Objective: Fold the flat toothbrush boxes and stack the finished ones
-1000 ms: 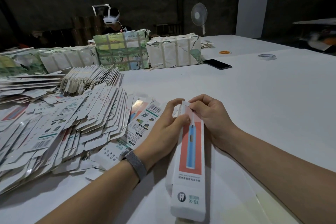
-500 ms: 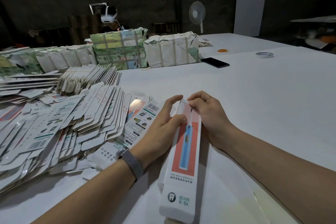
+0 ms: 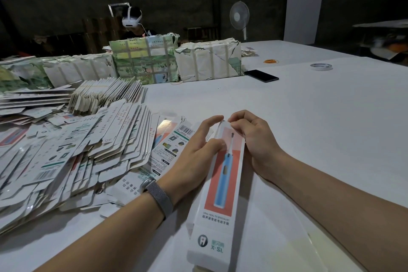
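Cardboard box (image 3: pixel 220 185) at six o'clock: my hands, left (image 3: pixel 194 154) steadying, right (image 3: pixel 254 137) pinching the far flap; I'd tuck squarely.

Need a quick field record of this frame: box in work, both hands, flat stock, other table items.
box in work: toothbrush box, formed, lying on white table
left hand: fingers against the box's left side near the far end
right hand: pinches the far end flap
flat stock: pile of flat boxes to the left
other: phone, tape roll, wrapped bundles
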A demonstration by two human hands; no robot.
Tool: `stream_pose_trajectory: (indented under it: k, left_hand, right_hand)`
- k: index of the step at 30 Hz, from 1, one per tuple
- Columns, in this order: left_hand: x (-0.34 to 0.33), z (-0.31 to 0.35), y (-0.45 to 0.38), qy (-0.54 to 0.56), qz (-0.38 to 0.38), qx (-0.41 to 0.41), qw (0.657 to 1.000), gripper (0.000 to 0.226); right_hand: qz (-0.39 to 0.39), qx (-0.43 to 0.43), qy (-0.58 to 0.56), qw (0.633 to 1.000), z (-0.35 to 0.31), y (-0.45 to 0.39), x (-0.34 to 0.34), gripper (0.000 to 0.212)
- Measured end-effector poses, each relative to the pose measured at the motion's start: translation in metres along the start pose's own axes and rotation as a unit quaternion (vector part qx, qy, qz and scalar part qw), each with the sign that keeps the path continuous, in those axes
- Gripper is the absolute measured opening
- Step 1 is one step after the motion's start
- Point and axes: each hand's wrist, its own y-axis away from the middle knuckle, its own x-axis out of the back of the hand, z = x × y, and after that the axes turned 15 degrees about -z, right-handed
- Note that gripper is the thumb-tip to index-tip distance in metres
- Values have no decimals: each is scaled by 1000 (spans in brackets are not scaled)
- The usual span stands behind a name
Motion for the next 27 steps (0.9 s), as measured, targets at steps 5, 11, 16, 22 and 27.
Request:
stream_pose_trajectory:
  k: [5,11,16,22,27]
  left_hand:
    - [2,-3,0,2,4,4,1000,49]
    - [2,-3,-1,-21,-4,-4,1000,50]
    - [2,-1,0,-10,-8,-3,1000,37]
    - [1,-1,-1,35,43,-22,998,32]
    - [3,-5,-4,69,78,-40,994,29]
  right_hand:
    - [-13,4,-11,1000,-2,1,0,42]
    - [-9,-6,-16,1000,-2,3,0,44]
    - [-3,-6,-7,1000,-2,3,-1,40]
    - [-20,-2,-8,1000,-2,5,-2,28]
    - [-28,-8,-36,999,-2,6,-3,10]
